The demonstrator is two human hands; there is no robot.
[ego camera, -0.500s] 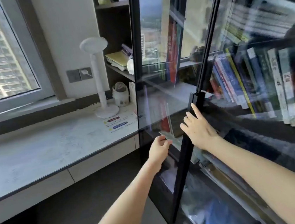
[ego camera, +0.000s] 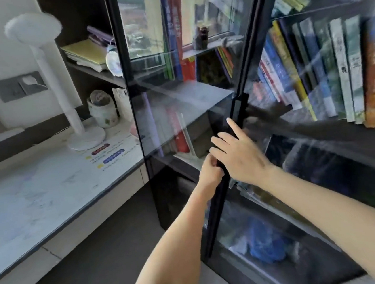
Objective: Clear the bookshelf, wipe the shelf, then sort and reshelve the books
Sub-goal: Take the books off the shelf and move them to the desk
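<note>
A dark bookcase with two glass doors fills the right of the head view. Between the panes runs a black door frame point(ego camera: 240, 82). My left hand point(ego camera: 211, 170) curls its fingers round the frame's edge below the handle block. My right hand point(ego camera: 239, 154) lies flat on the same frame just above, fingers straight. Behind the right glass stands a row of upright books point(ego camera: 328, 72). More books point(ego camera: 177, 38) stand behind the left glass, and a few red ones point(ego camera: 178, 135) lean on the shelf below.
A white desk point(ego camera: 36, 196) runs along the left, with a white lamp point(ego camera: 58, 86), a patterned jar point(ego camera: 103, 111) and a printed sheet point(ego camera: 108, 155). Open side shelves hold a stack of notebooks point(ego camera: 87, 52). A blue bundle point(ego camera: 265, 242) lies behind the lowest glass.
The view has moved closer to the bookcase. My left hand has shifted right from the left pane onto the door frame and closed its fingers on the edge, right below my right hand.
</note>
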